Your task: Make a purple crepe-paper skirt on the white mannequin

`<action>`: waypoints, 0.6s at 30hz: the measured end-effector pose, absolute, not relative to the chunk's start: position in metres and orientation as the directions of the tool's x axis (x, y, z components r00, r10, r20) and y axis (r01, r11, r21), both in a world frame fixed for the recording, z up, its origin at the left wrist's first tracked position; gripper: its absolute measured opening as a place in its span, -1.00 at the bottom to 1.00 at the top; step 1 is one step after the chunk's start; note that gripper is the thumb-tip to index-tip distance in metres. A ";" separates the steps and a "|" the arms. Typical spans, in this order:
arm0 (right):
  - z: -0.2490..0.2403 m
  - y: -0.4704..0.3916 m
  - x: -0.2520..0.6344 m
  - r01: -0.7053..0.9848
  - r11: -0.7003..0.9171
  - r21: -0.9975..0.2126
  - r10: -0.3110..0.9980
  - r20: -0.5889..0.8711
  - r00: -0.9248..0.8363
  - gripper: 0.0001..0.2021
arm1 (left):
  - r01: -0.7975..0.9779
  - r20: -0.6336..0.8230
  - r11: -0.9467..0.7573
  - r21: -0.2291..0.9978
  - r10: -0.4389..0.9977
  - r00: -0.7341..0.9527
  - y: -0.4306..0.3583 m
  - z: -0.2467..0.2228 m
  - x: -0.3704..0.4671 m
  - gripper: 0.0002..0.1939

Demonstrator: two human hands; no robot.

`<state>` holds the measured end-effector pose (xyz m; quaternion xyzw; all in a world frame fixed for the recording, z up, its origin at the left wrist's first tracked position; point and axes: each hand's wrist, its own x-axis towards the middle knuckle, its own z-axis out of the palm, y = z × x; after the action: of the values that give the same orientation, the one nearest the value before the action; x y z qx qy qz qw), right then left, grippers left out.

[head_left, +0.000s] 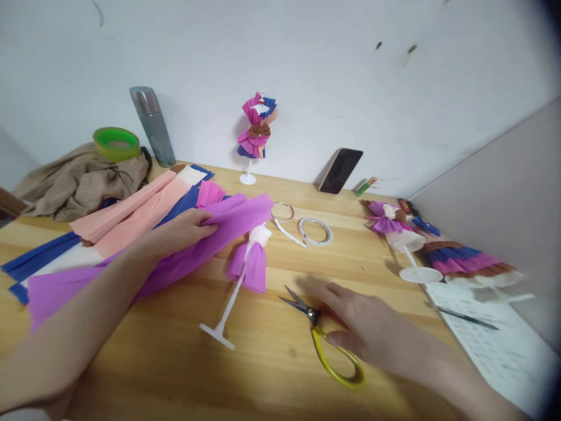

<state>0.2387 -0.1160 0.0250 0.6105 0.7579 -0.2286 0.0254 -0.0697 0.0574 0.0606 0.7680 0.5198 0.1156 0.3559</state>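
Observation:
My left hand (188,229) pinches a long sheet of purple crepe paper (236,211), which trails back under my forearm to the left. Beside it on the table lies a white mini dress stand (231,301), tipped over, with a white top and a short purple paper skirt (249,268). Close to my right hand (350,316) is a pair of scissors (313,318) with yellow handles, blades partly apart. That hand hovers over the handles with its fingers stretched out and blurred; the thumb is near a handle, and whether it touches is unclear.
Rolls of double-sided tape (315,231) lie mid-table. Peach, blue and white crepe paper (149,204) is piled at left, near a bottle (153,126) and green tape roll (116,143). A phone (340,171) leans on the wall. Paper-dressed stands (394,228) and a written sheet (495,345) are right.

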 end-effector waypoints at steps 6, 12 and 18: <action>-0.021 -0.165 0.249 0.954 0.127 -0.270 0.982 -0.101 -0.159 -0.36 | 0.790 -0.113 -0.423 0.444 0.848 0.517 0.033 0.070 -0.055 -0.73; -0.006 -0.172 0.252 0.892 0.091 -0.444 0.972 -0.155 -0.176 -0.55 | 0.874 -0.110 -0.486 0.017 0.868 0.485 -0.008 0.060 -0.042 -0.78; 0.004 -0.184 0.245 0.378 -0.262 -0.888 0.933 -0.333 -0.136 -0.63 | 0.764 0.327 -0.569 -0.306 0.690 0.645 -0.040 0.034 -0.046 -0.69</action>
<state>0.2455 -0.1844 0.0038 0.6006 0.5457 -0.5198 -0.2672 -0.0459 -0.0405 0.0340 0.8815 0.4124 0.0858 -0.2135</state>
